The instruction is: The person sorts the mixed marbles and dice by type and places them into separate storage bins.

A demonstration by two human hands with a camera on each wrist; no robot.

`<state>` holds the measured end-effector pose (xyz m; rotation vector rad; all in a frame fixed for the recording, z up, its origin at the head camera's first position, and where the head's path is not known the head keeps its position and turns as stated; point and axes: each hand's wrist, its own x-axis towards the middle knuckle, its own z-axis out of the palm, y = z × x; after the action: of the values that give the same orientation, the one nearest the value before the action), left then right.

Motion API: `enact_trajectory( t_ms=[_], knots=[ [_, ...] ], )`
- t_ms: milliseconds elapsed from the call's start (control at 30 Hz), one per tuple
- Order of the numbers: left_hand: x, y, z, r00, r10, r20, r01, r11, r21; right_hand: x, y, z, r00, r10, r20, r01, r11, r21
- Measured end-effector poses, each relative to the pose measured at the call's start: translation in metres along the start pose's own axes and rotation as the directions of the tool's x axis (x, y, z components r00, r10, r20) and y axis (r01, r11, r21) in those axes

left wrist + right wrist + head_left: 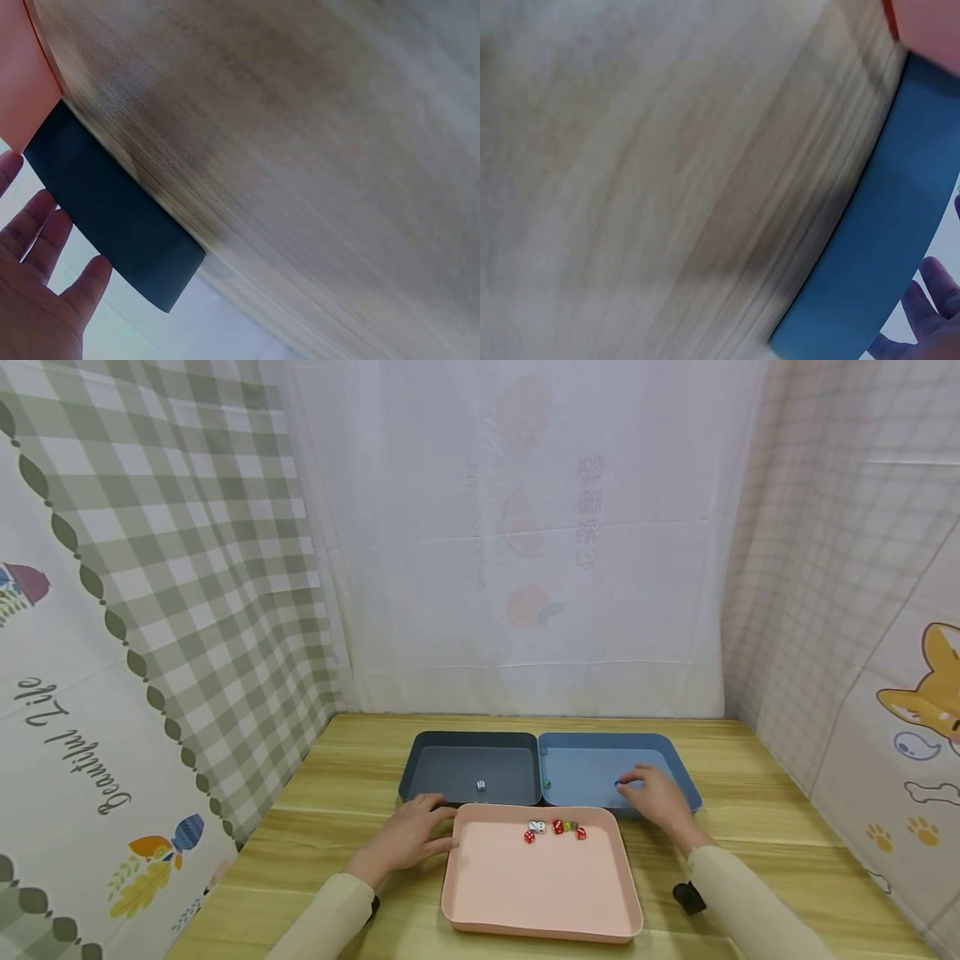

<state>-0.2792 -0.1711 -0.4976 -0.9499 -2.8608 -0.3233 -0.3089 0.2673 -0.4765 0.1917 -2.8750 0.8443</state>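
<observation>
Over the blue tray (600, 752), my right hand (654, 795) pinches a small blue die (618, 783) between thumb and fingertips. In the right wrist view only part of this hand (934, 319) shows, behind the tray's wall, and the die is hidden. My left hand (408, 835) is at the upper left corner of the pink tray (536, 893), its fingers loosely extended at the rim. The left wrist view has those fingers (49, 240) spread beside the dark tray (120, 202). Several dice lie near the pink tray's far side, among them a red die (529, 837) and a white die (541, 828).
Left of the blue tray and against it stands the dark tray (450, 768), holding a white die (481, 785). A green die (547, 784) lies along the blue tray's left wall. Cloth curtains (525, 685) surround the wooden table (337, 768) at the back and sides.
</observation>
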Motion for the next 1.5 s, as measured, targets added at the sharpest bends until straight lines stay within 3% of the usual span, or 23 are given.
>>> enact_trajectory(
  t_ms=[167,367,1100,1500],
  knots=[
    [0.0,0.001,-0.001,1.0,0.005,-0.003,-0.005,1.0,-0.009,0.005,0.009,-0.003,0.997,0.067,-0.031,-0.067,0.998,-0.011],
    [-0.001,0.001,-0.001,1.0,0.013,-0.009,-0.013,1.0,-0.01,0.007,0.008,-0.005,0.995,0.084,-0.056,-0.086,0.996,-0.028],
    [0.0,0.0,-0.001,0.999,0.036,-0.011,-0.036,0.999,-0.005,0.016,0.0,-0.001,0.997,0.08,-0.015,-0.08,0.995,-0.059],
    [-0.001,0.003,-0.003,1.0,-0.005,0.015,0.005,1.0,0.01,0.022,-0.006,0.004,0.998,0.026,-0.049,-0.029,0.997,-0.07]
  ],
)
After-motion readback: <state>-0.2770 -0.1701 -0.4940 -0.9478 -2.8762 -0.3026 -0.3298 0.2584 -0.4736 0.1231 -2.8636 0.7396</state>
